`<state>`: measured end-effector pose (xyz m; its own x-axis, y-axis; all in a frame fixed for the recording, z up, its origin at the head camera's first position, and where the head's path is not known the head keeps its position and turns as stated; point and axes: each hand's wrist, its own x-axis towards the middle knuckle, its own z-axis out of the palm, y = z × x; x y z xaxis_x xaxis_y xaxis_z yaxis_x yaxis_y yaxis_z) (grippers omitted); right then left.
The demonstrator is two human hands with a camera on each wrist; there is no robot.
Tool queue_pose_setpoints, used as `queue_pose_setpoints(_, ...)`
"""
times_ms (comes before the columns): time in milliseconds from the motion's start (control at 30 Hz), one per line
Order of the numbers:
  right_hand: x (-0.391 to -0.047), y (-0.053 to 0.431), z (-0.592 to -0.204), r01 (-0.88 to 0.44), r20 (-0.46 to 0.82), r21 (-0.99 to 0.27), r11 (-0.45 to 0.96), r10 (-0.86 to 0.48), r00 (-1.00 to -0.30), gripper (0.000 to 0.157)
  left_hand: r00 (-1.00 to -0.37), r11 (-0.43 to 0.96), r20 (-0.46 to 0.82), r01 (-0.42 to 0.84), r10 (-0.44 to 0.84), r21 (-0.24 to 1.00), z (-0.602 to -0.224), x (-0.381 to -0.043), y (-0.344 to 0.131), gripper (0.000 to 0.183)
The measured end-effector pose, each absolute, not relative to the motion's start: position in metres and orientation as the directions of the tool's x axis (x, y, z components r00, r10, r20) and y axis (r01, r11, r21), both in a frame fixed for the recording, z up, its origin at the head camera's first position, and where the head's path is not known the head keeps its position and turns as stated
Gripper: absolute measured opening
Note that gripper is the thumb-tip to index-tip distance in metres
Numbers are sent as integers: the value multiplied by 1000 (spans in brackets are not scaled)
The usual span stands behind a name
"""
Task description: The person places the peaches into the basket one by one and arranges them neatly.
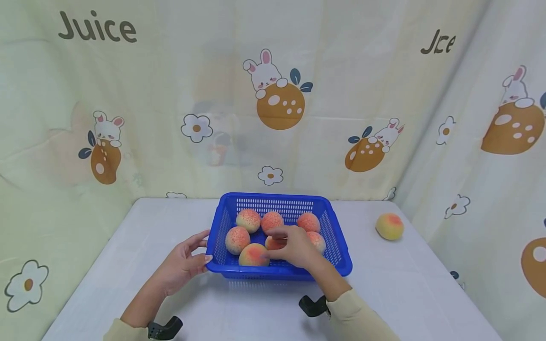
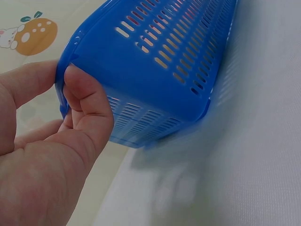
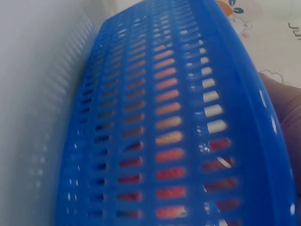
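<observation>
A blue plastic basket (image 1: 279, 271) with slotted walls holds several peaches, most of them speckled pink. My left hand (image 1: 184, 266) pinches its left rim, thumb on the outside and fingers behind the edge, as the left wrist view shows. My right hand (image 1: 294, 247) reaches in over the front wall, thumb and fingers spread around a partly covered peach (image 1: 275, 243). Its thumb tip overlaps the right side of a yellow-red peach (image 1: 252, 255) at the front. I cannot tell whether the fingers grip either peach. In the right wrist view the basket wall (image 3: 141, 108) hides the fingers.
One yellow peach (image 1: 390, 226) with a red blush lies on the white table (image 1: 375, 279), to the right of the basket. A patterned curtain (image 1: 170, 71) hangs behind the table and along its sides. The basket stands near the table's back edge.
</observation>
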<state>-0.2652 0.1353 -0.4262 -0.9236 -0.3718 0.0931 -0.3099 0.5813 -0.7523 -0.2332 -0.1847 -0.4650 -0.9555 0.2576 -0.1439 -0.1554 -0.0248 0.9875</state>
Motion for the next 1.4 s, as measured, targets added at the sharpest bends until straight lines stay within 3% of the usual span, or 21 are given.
queue_pose_setpoints(300, -269, 160, -426, -224, 73, -822, 523, -293, -953, 66, -956, -14, -146, -155, 256, 988, -465, -234, -186, 75)
queue_pose_setpoints(533, -270, 177, -421, -204, 87, -827, 524, -240, -967, 65, -955, -13, -144, -153, 259, 988, -467, -234, -187, 77)
queue_pose_setpoints(900, -270, 209, -419, -196, 98, -858, 475, -223, -970, 79, -954, -13, -148, -157, 260, 988, -467, -234, -188, 78)
queue_pose_setpoints(1400, -270, 247, -418, -225, 162, -884, 409, -184, -970, 67, -955, -10, -153, -161, 255, 987, -462, -232, -186, 79)
